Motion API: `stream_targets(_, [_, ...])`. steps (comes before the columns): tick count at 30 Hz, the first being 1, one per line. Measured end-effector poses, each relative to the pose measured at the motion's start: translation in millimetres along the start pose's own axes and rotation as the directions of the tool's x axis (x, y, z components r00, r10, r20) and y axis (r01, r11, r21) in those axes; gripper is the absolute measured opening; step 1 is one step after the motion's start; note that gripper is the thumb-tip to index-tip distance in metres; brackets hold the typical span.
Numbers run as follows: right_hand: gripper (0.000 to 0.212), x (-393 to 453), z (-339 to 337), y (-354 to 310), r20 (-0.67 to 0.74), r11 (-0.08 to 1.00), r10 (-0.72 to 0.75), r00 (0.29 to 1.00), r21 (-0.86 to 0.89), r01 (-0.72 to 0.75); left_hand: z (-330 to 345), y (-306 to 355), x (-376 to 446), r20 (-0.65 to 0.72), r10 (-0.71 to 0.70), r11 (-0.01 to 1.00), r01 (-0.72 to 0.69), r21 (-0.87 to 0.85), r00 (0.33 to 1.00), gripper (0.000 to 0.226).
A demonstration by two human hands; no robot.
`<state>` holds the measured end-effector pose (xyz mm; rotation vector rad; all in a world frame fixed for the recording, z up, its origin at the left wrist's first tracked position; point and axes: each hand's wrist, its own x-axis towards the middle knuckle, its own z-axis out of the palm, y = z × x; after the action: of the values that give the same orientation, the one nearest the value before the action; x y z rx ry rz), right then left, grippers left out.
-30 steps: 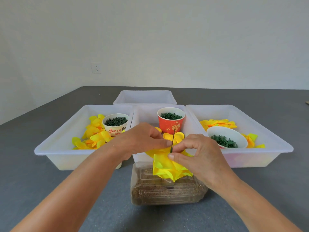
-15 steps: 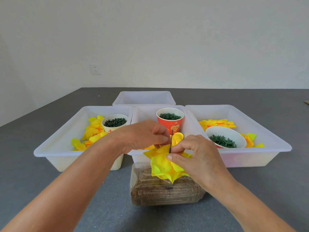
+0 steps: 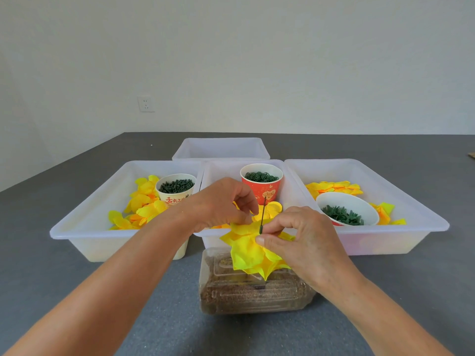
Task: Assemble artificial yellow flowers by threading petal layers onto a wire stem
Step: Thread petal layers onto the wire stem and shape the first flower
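A thin dark green wire stem [image 3: 262,214] stands nearly upright between my hands, with several yellow petal layers [image 3: 250,250] threaded on it and hanging below. My right hand [image 3: 295,240] pinches the stem's base and the petals from the right. My left hand [image 3: 221,204] pinches the upper edge of a yellow petal just left of the stem, fingers curled. Loose yellow petals [image 3: 272,209] lie in the middle tray behind the stem.
Three white trays sit side by side: left tray [image 3: 84,222] with petals and a white cup [image 3: 176,187] of green parts, middle tray [image 3: 218,168] with a red cup [image 3: 262,183], right tray [image 3: 411,201] with petals and a white bowl [image 3: 347,209]. A fourth tray [image 3: 221,149] stands behind. A clear plastic box [image 3: 252,291] lies below my hands.
My left hand has lifted and drawn slightly left, its fingers now on the petal edge rather than covering the stem. More of the stem shows. My right hand keeps its grip.
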<state>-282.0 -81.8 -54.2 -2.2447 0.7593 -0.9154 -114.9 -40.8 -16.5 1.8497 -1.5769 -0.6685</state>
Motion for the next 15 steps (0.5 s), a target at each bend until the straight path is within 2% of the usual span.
stream_targets(3, [0.014, 0.6, 0.0, 1.1, 0.004, 1.0, 0.007, 1.0, 0.004, -0.007, 3.5, 2.3, -4.3, -0.07, 0.051, 0.998, -0.049, 0.024, 0.996, 0.027])
stream_targets(5, [0.014, 1.6, 0.1, 2.2, 0.01, 1.0, 0.016, 1.0, 0.007, -0.017, 2.3, 3.9, -12.3, -0.142, 0.11, 0.992, -0.118, -0.049, 0.984, 0.019])
stream_targets(7, [0.011, 2.7, 0.1, 2.4, 0.012, 1.0, 0.026, 1.0, 0.008, -0.026, 2.0, 4.3, -24.6, -0.109, 0.125, 0.978, -0.141, -0.154, 0.986, 0.007])
stream_targets(9, [0.014, 3.3, -0.2, 3.1, 0.01, 1.0, 0.021, 1.0, 0.018, -0.021, 6.5, 1.3, -32.2, -0.095, 0.122, 0.982, -0.134, -0.133, 0.988, 0.01])
stream_targets(12, [0.026, 3.9, -0.4, 4.4, 0.014, 1.0, 0.002, 1.0, 0.01, -0.002, 13.9, -2.8, -33.7, -0.181, 0.134, 0.983, -0.154, -0.102, 0.974, 0.012])
stream_targets(15, [0.027, 4.4, 0.1, 6.8, 0.016, 0.999, -0.026, 1.0, 0.026, 0.025, 16.6, -8.1, -34.1, -0.202, 0.183, 0.97, -0.21, -0.12, 0.962, 0.013])
